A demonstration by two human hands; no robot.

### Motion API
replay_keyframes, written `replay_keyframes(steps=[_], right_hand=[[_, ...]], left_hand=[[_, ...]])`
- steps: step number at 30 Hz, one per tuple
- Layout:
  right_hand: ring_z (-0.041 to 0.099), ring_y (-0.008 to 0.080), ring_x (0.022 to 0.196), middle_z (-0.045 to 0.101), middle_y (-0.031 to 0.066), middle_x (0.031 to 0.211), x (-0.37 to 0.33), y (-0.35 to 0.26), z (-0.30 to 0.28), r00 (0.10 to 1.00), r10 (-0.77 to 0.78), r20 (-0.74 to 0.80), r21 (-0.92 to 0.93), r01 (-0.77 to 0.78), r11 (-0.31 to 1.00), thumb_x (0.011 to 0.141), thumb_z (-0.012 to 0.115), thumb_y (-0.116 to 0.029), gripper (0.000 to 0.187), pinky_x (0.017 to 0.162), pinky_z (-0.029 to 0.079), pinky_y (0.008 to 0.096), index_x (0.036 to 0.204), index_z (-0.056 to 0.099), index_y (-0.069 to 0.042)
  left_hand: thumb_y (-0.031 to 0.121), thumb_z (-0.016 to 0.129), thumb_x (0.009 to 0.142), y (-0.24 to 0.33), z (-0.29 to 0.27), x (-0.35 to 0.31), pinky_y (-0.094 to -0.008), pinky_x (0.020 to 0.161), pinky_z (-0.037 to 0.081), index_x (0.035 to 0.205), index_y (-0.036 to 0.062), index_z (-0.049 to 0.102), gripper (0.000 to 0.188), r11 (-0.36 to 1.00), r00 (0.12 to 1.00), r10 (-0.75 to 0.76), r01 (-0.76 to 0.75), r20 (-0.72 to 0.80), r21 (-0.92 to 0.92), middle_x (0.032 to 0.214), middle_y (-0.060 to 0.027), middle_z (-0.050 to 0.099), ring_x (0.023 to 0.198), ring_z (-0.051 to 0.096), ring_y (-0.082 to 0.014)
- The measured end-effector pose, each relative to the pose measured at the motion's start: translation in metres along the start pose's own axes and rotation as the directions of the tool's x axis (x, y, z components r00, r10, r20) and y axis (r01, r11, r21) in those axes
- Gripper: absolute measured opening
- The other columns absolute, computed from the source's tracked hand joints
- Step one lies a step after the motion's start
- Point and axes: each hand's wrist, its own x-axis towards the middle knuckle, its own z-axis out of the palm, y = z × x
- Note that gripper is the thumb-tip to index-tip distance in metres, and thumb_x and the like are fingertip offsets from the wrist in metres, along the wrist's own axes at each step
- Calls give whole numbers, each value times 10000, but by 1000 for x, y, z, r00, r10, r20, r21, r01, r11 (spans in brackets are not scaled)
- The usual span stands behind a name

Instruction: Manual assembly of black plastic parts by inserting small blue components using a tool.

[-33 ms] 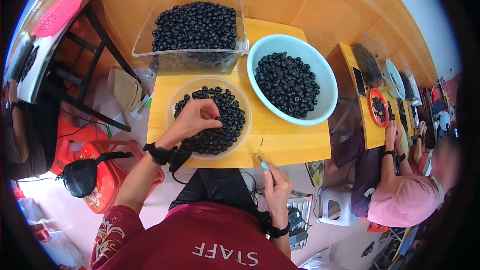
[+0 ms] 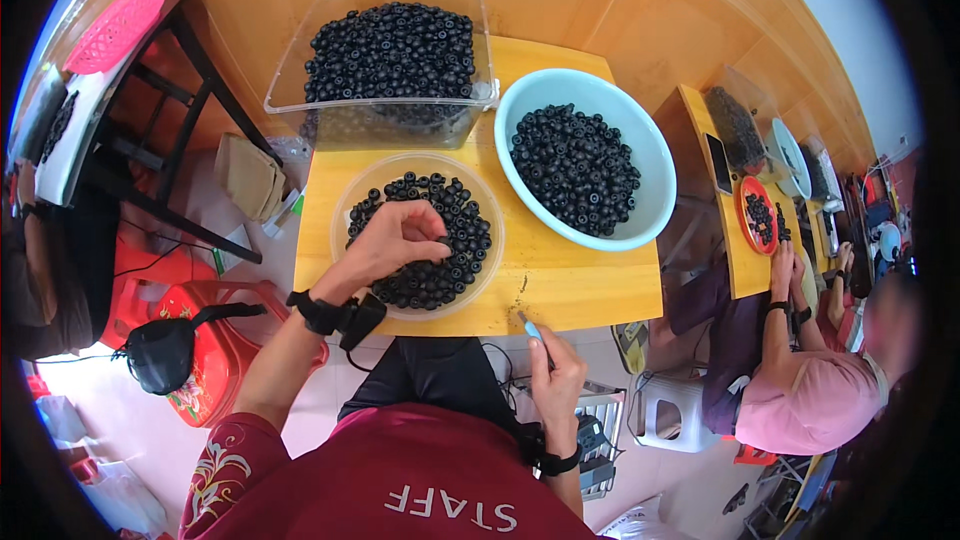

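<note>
"Pinching a small black bead (image 2: pixel 443 240) in the head view, the left hand (image 2: pixel 392 240) is where?"

"Above a round clear tub (image 2: pixel 499 240) of black beads, near the worktop (image 2: pixel 590 295)'s front left corner."

"The right hand (image 2: pixel 555 377)?"

"Closed around a blue-handled tool (image 2: pixel 532 331) at the front edge."

"Behind them?"

"2 more bead-filled containers: a rectangular clear bin (image 2: pixel 455 130) at the back left corner, a pale blue basin (image 2: pixel 656 175) along the right edge."

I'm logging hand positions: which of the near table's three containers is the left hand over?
The round clear tub; the box behind it is rectangular, and the bowl is light blue.
</note>
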Motion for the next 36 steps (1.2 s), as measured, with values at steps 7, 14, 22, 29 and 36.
replay_keyframes(steps=[7, 14, 22, 29, 36], right_hand=[[616, 254, 646, 640, 186, 801, 15, -18, -7, 995, -68, -67, 108, 75, 991, 866, 607, -76, 204, 596, 477, 328, 1044, 656, 10], [577, 226, 570, 593, 132, 709, 19, -42, -15, 991, -132, 5, 58, 131, 990, 834, 641, -54, 198, 533, 441, 328, 1027, 661, -15], [554, 245, 531, 571, 116, 683, 17, -39, -8, 975, -221, -23, 33, 222, 975, 828, 668, -74, 193, 492, 423, 340, 1016, 664, -31], [545, 248, 521, 551, 113, 666, 17, -38, -9, 969, -247, -26, -14, 246, 969, 827, 674, -88, 202, 488, 418, 345, 1021, 664, -32], [542, 249, 521, 547, 113, 663, 17, -36, -8, 969, -248, -18, -20, 247, 969, 826, 673, -82, 213, 487, 417, 345, 1034, 665, -32]], left_hand=[[54, 650, 863, 12, 52, -28, -223, 734, 516, 1005, 28, 619, 148, 621, 968, -56, 227, 246, -750, 889, -17, 640, 793, 638, -111], [73, 655, 868, -6, 81, -30, -218, 751, 520, 1081, 37, 615, 220, 478, 947, -47, 300, 317, -826, 909, -21, 643, 803, 626, -90], [76, 661, 864, -11, 89, -33, -220, 743, 524, 1025, 51, 595, 176, 437, 945, -2, 296, 328, -849, 896, -28, 647, 798, 636, -100], [74, 658, 868, -12, 88, -34, -220, 734, 529, 1022, 42, 591, 171, 427, 946, 6, 292, 326, -856, 890, -37, 649, 803, 644, -106], [75, 671, 857, -13, 89, -34, -213, 709, 534, 995, 42, 578, 170, 414, 948, -39, 304, 317, -858, 860, -36, 645, 767, 651, -113]])
